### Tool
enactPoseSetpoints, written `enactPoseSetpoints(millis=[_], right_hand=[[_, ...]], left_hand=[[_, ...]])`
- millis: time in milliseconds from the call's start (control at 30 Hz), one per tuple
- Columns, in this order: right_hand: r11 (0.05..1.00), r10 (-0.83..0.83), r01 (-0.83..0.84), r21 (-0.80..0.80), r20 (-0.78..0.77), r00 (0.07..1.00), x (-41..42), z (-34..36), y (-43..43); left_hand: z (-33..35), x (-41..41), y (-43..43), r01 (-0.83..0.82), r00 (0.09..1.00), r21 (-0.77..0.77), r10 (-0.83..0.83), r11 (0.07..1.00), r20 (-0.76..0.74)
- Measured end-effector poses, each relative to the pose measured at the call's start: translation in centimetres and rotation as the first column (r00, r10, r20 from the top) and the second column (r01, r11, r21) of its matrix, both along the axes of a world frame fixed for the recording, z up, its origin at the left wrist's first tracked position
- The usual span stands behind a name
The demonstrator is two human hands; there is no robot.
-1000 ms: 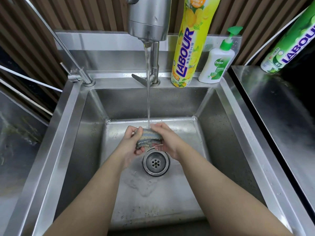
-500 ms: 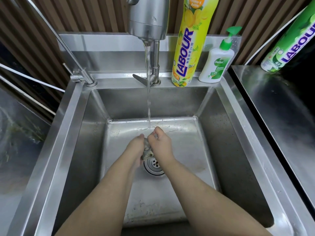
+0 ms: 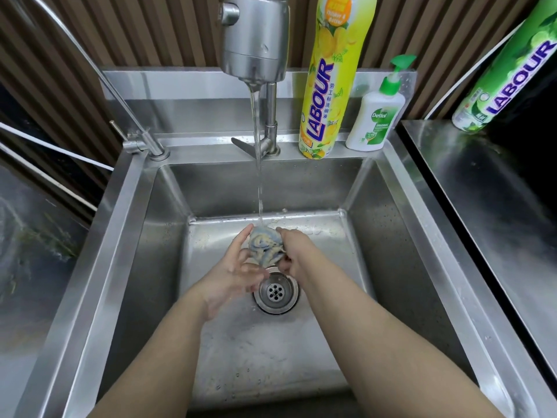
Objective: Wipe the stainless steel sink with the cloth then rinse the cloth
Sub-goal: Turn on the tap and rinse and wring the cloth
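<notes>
A: Quick, how far along?

B: Rinse stage, I'd say. The cloth (image 3: 266, 247) is wadded up under the tap stream (image 3: 257, 176), held over the sink (image 3: 391, 251) floor, just far of the drain (image 3: 276, 292).

A: Wipe done then?

B: Prob. yes, judging by the basin. Walls look wet w/ droplets, and thin suds (image 3: 256, 342) lie on the floor near of the drain. Can't confirm every wall got wiped tho.

A: Left to do?

B: Finish rinsing, squeeze it out, shut the tap (image 3: 254, 40). Suds may need flushing too.

A: Hands?

B: Right hand (image 3: 297, 254) grips the cloth's right side, fingers (image 3: 285, 262) curled round it. Left hand (image 3: 238, 267) is on the cloth's left side, fingers (image 3: 245, 236) mostly straight & loosely spread, laid against the wad, not wrapped round it. Bit blurred, so can't tell if the thumb touches.

A: Anything else around?

B: Yellow bottle (image 3: 328, 86) & pump bottle (image 3: 376, 116) on the far ledge, right of the tap. Green bottle (image 3: 506, 76) on the surface (image 3: 482, 236) at right. All well apart from the hands.
</notes>
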State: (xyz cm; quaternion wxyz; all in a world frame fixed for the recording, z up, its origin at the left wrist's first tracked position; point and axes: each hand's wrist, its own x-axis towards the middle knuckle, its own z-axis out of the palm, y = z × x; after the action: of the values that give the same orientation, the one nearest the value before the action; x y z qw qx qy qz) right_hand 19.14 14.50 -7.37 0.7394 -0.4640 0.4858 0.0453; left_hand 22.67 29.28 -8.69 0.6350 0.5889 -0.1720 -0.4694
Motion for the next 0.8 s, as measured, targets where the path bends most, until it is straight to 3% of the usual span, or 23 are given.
enactPoseSetpoints(millis=[133, 233, 333, 400, 567, 667, 800], right_hand=[[0.997, 0.038, -0.037, 0.062, -0.028, 0.999, -0.3, -0.3, 0.8], [0.995, 0.035, -0.034, 0.092, -0.002, 0.999, -0.6, -0.3, 1.3], [0.995, 0.096, -0.097, 0.016, 0.053, 0.994, -1.0, 0.3, 1.9], [0.991, 0.105, -0.099, -0.093, 0.071, 0.992, -1.2, 0.4, 2.6], [0.931, -0.046, 0.12, -0.344, 0.213, 0.976, -1.4, 0.2, 3.9], [0.858, 0.021, 0.136, -0.495, 0.298, 0.954, -1.3, 0.6, 3.7], [0.771, 0.182, 0.032, -0.636, 0.268, 0.946, -1.7, 0.0, 2.8]], left_hand=[[0.1, -0.2, -1.1, -0.164, 0.916, 0.018, 0.145, 0.986, 0.373], [-0.1, -0.2, -1.4, -0.255, 0.705, 0.035, 0.161, 0.966, 0.691], [-0.2, -1.0, -1.9, -0.285, 0.523, -0.034, 0.185, 0.958, 0.832], [0.1, -1.6, -2.4, -0.396, 0.504, -0.022, 0.238, 0.918, 0.83], [1.5, -2.3, -4.2, -0.587, 0.646, 0.016, 0.457, 0.809, 0.611], [2.0, -2.2, -4.9, -0.651, 0.672, 0.061, 0.537, 0.756, 0.51], [1.0, -2.0, -5.8, -0.677, 0.725, 0.19, 0.599, 0.711, 0.341]])
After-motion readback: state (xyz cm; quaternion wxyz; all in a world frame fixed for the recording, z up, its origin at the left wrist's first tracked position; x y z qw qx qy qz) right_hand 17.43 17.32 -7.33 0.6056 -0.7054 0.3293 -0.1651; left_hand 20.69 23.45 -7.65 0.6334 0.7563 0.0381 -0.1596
